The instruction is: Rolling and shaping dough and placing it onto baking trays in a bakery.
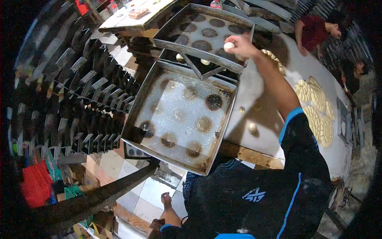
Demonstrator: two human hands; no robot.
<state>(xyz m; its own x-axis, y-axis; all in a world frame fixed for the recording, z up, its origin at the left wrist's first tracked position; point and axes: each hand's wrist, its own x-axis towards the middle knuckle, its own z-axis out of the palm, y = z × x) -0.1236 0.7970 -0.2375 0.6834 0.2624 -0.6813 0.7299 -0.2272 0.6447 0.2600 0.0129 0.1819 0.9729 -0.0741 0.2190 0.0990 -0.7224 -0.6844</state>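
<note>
My right hand (238,46) pinches a white dough ball (229,46) over the right side of the upper metal tray (166,42), which has dark round marks. Beneath it, more pale dough balls (205,61) show in another tray. A large square tray (131,131), speckled with seeds and burnt rings, lies nearer me. My left hand (166,199) hangs low over the tiled floor, below that tray, fingers curled; whether they hold anything is too small to tell. A loose dough ball (252,127) sits on the worktop (266,139) under my right forearm.
Piles of scored dough pieces (316,111) lie on the worktop at right, with two people (308,34) beyond. Stacked metal trays (71,99) crowd the left, above red crates (36,183) and a dark beam (99,191). A pale table (111,22) stands at the back.
</note>
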